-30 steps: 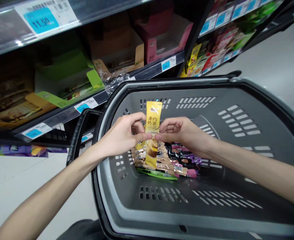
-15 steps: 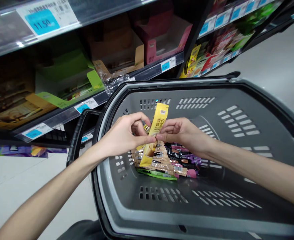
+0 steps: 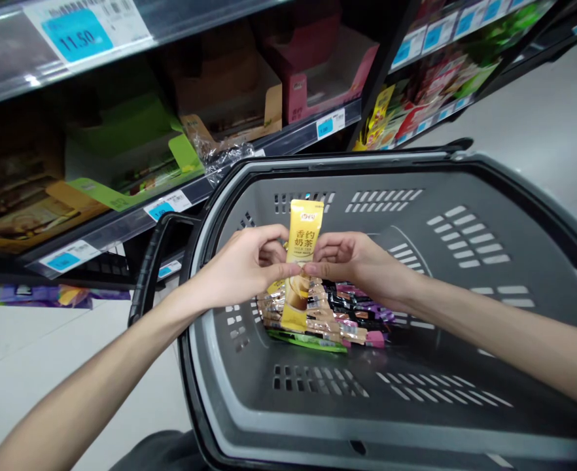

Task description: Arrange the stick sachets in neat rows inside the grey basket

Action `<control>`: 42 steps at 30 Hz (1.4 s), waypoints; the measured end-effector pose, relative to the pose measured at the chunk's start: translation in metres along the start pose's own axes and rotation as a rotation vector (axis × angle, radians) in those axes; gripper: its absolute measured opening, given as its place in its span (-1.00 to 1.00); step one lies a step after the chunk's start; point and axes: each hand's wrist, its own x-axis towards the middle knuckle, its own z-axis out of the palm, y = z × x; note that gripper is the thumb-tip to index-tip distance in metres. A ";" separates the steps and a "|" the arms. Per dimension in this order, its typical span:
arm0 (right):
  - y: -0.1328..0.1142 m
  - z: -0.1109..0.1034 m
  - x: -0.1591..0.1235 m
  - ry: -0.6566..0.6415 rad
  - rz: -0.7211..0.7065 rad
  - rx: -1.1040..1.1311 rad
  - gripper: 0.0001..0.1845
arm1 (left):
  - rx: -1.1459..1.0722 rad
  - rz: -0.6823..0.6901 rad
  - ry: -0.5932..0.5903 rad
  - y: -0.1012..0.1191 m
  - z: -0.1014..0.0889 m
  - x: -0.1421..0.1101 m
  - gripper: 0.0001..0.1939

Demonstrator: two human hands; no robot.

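Holding up yellow sachet [image 3: 303, 248], near-upright over packet pile [image 3: 325, 324] inside grey basket [image 3: 416, 356], printed face toward camera. Step looks like two-handed handling; turning it likely calls for easing one pinch. Left hand [image 3: 246, 265], right hand [image 3: 374, 265]: both pinching it mid-length, thumbs nearly meeting, fingers curled. Pink box [image 3: 296, 98] shelved beyond.

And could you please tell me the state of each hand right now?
Left hand: closed, holding the yellow sachet by its left edge.
Right hand: closed, holding its right edge.
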 end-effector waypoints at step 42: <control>0.026 -0.057 0.035 0.016 -0.203 -0.774 -0.65 | -0.352 0.095 0.456 0.003 0.000 0.009 -0.85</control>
